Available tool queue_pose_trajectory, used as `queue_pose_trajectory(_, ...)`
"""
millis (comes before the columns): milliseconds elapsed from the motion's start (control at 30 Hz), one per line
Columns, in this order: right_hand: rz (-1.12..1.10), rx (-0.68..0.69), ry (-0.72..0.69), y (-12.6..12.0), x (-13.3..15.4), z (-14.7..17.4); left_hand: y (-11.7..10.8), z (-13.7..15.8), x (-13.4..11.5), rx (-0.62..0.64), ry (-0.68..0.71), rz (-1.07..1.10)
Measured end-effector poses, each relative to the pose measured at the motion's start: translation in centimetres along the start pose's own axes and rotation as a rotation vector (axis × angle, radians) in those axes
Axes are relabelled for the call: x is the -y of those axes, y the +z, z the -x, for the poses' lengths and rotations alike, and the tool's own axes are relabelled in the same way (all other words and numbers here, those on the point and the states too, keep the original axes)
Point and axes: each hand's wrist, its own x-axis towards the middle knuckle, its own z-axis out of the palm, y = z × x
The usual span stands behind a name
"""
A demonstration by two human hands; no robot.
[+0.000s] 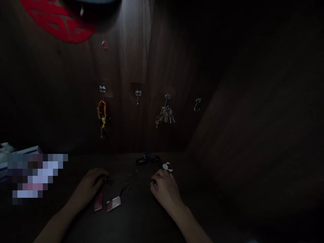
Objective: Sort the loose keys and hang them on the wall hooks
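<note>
The fingers of my left hand (89, 184) are curled down at the dark surface, with a small metal piece (108, 180) at the fingertips. Just below that hand lies a red tag (98, 202). A pink and white tag (113, 204) rests beside it, trailing a dark strap and a thin metal chain (130, 179). My right hand (165, 189) is closed, thumb against fingers, around a small dark thing with a shiny edge (152, 182). Behind it sit a white round charm (167, 166) and a black fob-like object (141, 161). Dim light hides what both hands hold.
On the dark wood panel hang a red and yellow braided cord (102, 111) and a bunch of keys (165, 114). Two bare hooks (138, 96) are also fixed there. A red paper cutout (60, 25) is above; a box (30, 150) stands at left.
</note>
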Motion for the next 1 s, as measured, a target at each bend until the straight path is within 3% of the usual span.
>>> queue_pose_trajectory(267, 0.144, 0.147, -0.072, -1.5, 0.1, -0.3, -0.4, 0.0, -0.7, 0.013, -0.005, -0.003)
queue_pose_trajectory(433, 0.060, 0.150, -0.035, -2.4, 0.0, -2.5, -0.4, 0.0, -0.9, 0.016, 0.002, 0.001)
queue_pose_trajectory(600, 0.028, -0.024, -0.053, -1.0, -0.6, -6.9, 0.0, 0.0, -0.2, 0.015, 0.015, 0.002)
queue_pose_trajectory(800, 0.050, 0.022, -0.060, 1.3, -1.3, -9.1, 0.3, 0.2, 0.6, 0.015, 0.024, 0.002)
queue_pose_trajectory(1000, 0.064, 0.066, 0.027, 1.0, -2.8, -8.4, 0.5, 0.1, 1.0, 0.019, 0.020, 0.004)
